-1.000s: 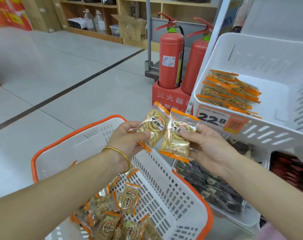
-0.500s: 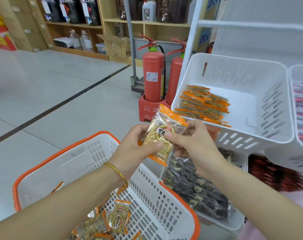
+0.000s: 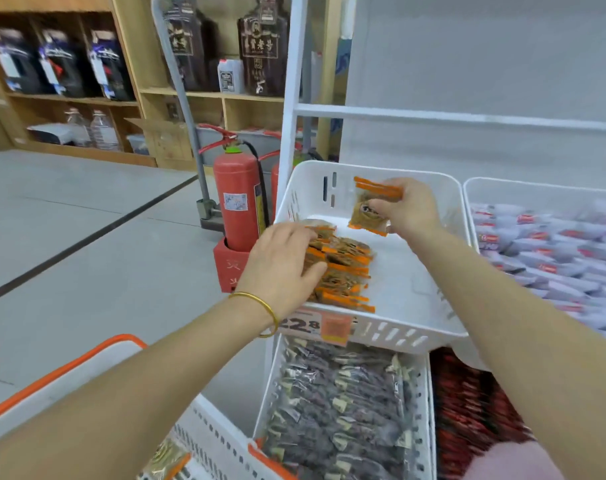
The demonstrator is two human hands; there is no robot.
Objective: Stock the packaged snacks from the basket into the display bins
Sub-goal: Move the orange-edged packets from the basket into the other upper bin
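Note:
Both hands are inside the upper white display bin (image 3: 412, 327). My right hand (image 3: 410, 207) holds orange-edged snack packets (image 3: 367, 211) upright over the back of the bin, fingers pinching them. My left hand (image 3: 282, 268) rests with spread fingers on the row of orange-edged packets (image 3: 343, 271) lying along the bin's left side. The white basket with an orange rim (image 3: 97, 351) sits at the lower left, with a few packets (image 3: 166, 459) showing in its bottom.
Two red fire extinguishers (image 3: 241, 199) stand left of the bin rack. A lower bin holds dark packets (image 3: 339, 410). Red packets (image 3: 468, 410) lie to its right, and a bin of white-red packets (image 3: 551, 261) stands at the right. Wooden shelves with bottles line the back.
Both hands rose from above the basket into the upper bin. The right hand carried the packets to the bin's back; the left hand let go and came down on the row.

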